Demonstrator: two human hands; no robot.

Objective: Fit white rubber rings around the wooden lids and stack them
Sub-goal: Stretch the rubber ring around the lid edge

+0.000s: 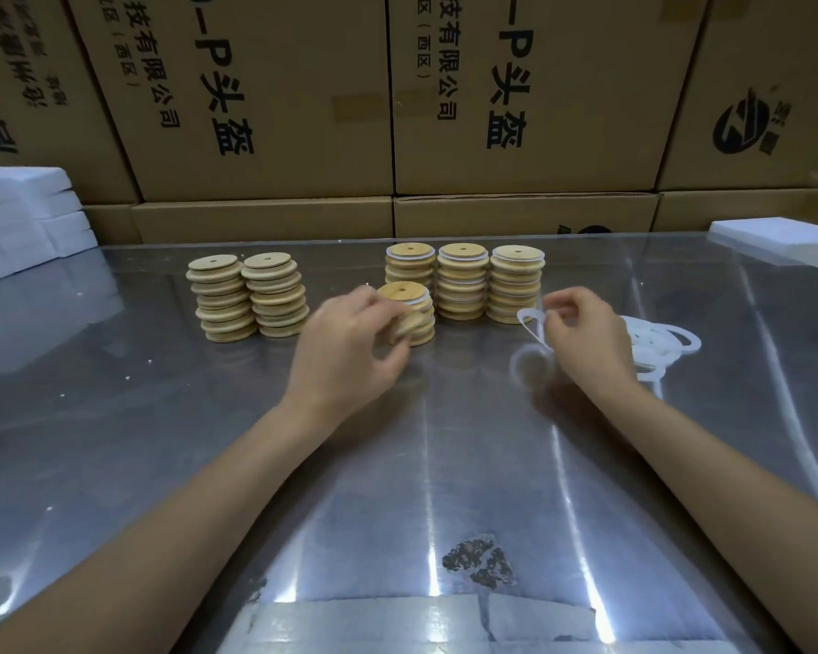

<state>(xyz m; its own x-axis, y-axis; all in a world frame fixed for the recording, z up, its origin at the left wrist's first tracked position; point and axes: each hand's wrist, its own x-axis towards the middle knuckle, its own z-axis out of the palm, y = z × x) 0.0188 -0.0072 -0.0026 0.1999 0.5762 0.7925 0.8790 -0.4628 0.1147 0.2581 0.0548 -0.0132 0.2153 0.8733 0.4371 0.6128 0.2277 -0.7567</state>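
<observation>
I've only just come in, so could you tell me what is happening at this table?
A person is fitting white rubber rings onto wooden lids. The left hand grips a lid beside a short ringed stack, while the right hand pinches a ring from the loose pile. Two plain stacks wait at the left; three ringed stacks stand behind.

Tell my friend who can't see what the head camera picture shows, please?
A person's left hand holds a wooden lid beside a short stack of ringed lids, while the right hand pinches a white rubber ring. Taller lid stacks stand behind on a shiny table, with more rings to the right.
</observation>
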